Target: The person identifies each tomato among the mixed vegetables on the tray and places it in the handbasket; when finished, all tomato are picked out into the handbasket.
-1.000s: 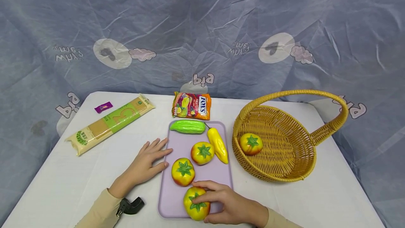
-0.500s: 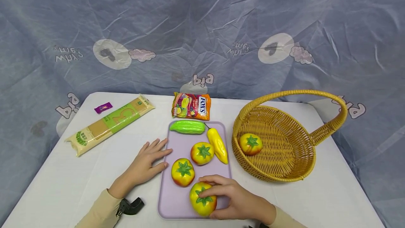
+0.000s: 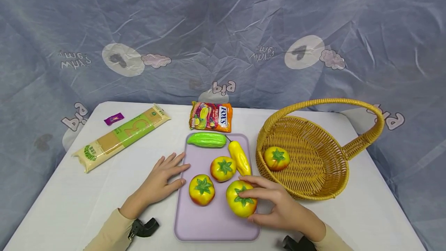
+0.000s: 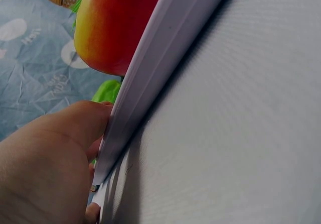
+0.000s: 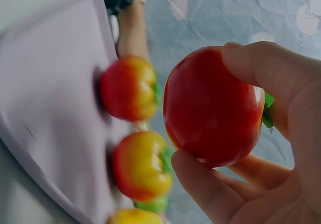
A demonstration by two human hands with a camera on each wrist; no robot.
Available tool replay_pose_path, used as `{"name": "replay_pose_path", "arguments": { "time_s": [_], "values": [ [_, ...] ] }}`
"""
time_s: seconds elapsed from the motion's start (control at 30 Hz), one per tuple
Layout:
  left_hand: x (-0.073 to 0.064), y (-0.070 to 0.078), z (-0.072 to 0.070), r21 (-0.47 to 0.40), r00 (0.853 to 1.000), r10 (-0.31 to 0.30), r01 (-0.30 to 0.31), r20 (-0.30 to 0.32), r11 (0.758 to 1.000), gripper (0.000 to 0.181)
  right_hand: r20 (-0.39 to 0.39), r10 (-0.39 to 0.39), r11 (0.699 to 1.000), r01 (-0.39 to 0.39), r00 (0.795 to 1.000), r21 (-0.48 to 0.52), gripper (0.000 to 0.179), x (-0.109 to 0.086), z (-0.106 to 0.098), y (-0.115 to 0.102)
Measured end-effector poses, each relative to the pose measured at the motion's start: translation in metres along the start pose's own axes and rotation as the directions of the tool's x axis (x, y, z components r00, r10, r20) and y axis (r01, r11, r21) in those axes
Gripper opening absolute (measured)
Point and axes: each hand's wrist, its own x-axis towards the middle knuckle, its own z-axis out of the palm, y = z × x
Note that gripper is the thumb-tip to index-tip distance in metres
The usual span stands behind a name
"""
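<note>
Over the lilac tray, at four o'clock from its middle, the right hand had its grip curled round a yellow-red fruit, clear of the surface. The left hand, grip slack and fingers extended, touched the rim towards ten o'clock.

Candy bag: "FOX'S" at right end, "FRUITS" beside it, both turned sideways; smaller print too fine. Long packet: one large numeral, 2 or 3, cannot tell; green lettering at the near end illegible. Purple wrapper: marks too small. Backdrop cloth: inverted "why?", "me?", repeated left and right; other words distorted
</note>
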Motion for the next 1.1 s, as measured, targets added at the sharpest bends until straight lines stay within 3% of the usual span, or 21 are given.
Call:
{"name": "replay_pose_path", "arguments": {
  "time_s": [0.53, 0.73, 1.1],
  "values": [
    [0.0, 0.002, -0.001, 0.009, 1.0, 0.008, -0.008, -0.001, 1.0, 0.046, -0.165, 0.07, 0.993, -0.085, 0.984, -0.087, 0.054, -0.015, -0.04, 0.004],
    [0.0, 0.001, -0.001, 0.008, 1.0, 0.009, -0.009, 0.002, 1.0, 0.046, -0.232, 0.167, 0.974, -0.197, 0.958, -0.112, 0.064, -0.026, -0.058, 0.008],
    [0.0, -0.001, 0.0, 0.009, 1.0, 0.002, -0.002, 0.007, 1.0, 0.046, -0.346, 0.226, 0.951, -0.283, 0.911, -0.121, 0.067, -0.042, -0.083, 0.028]
  ]
}}
